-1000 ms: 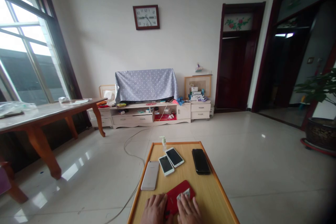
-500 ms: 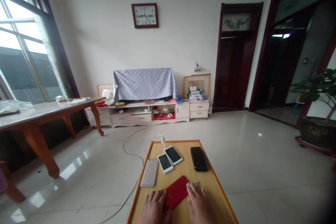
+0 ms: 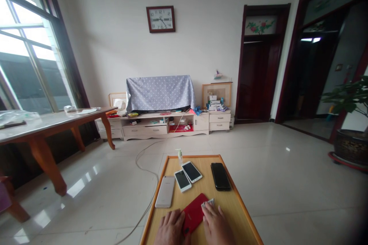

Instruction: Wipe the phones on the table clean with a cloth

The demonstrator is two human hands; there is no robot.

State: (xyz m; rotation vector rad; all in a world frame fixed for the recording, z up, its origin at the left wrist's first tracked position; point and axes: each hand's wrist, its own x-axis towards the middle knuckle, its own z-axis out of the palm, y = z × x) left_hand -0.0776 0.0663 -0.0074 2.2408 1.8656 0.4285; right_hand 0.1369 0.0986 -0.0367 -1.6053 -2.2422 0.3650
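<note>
Red phone lies flat and shiny near the front edge of the wood surface. Left grip rests open against its left side. Right grip sits on a small white cloth by its corner; I can't tell if it pinches. Ahead lie a silver phone, two white phones and a black phone. Smooth tile floor shines all around.
</note>
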